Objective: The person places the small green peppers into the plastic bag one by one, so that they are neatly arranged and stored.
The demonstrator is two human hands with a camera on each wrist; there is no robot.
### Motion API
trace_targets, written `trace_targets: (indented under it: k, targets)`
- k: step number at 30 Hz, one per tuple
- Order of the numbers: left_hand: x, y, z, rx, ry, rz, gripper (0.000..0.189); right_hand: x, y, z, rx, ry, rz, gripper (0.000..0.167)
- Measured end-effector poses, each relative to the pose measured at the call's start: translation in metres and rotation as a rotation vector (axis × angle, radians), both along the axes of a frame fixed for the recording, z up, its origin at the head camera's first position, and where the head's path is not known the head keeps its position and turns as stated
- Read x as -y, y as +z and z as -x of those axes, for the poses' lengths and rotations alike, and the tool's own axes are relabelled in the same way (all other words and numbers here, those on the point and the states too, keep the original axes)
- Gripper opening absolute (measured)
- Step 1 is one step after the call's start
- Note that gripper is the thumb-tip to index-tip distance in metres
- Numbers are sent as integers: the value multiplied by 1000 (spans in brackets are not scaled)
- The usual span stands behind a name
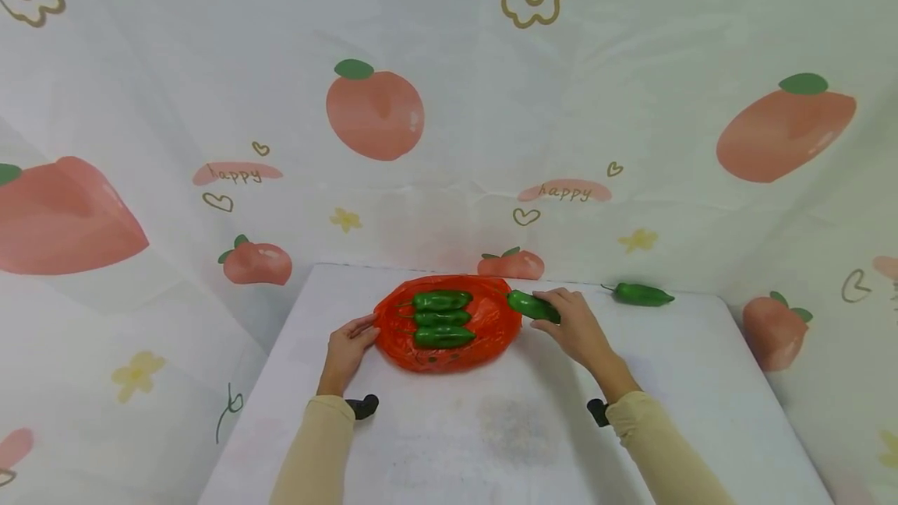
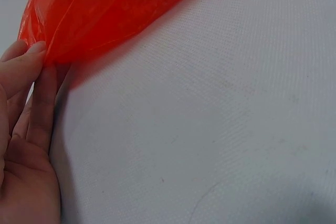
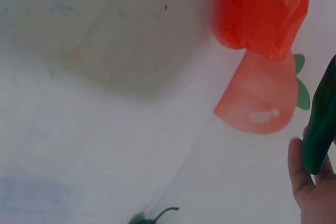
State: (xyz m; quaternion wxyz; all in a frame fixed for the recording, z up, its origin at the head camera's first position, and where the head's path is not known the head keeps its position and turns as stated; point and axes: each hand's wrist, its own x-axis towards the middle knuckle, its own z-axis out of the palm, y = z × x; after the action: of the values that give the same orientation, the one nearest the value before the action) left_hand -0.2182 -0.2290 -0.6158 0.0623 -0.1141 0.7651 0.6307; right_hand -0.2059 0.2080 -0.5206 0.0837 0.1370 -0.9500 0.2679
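A red plastic bag (image 1: 491,337) lies spread on the table, with three green peppers (image 1: 443,318) side by side on it, stems to the left. At the bag's left edge my left hand (image 1: 348,347) pinches the thin plastic between thumb and fingers; the left wrist view shows the red bag (image 2: 105,19) rising from those fingertips. My right hand (image 1: 577,327) holds another green pepper (image 1: 531,305) by its tip end, above the bag's right edge. In the right wrist view that pepper (image 3: 320,121) sits between thumb and fingers.
One more green pepper (image 1: 641,294) lies at the back right of the white table (image 1: 435,443), near the cloth backdrop (image 1: 449,217) printed with fruit and flowers. Its stem end (image 3: 147,220) shows at the bottom of the right wrist view.
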Motion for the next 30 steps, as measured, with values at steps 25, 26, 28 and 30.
trace_targets:
  k: [25, 26, 28, 30]
  targets:
    - [-2, 2, 1, 9, 2, -1, 40, 53, 0, 4, 39, 87, 21, 43]
    - [-2, 1, 1, 5, 1, -1, 40, 55, 0, 3, 43, 93, 17, 43]
    - [-2, 1, 1, 4, 3, -8, 40, 58, 1, 3, 51, 104, 5, 44]
    - [-2, 0, 1, 1, 5, -9, 40, 61, 2, 3, 60, 117, -4, 44]
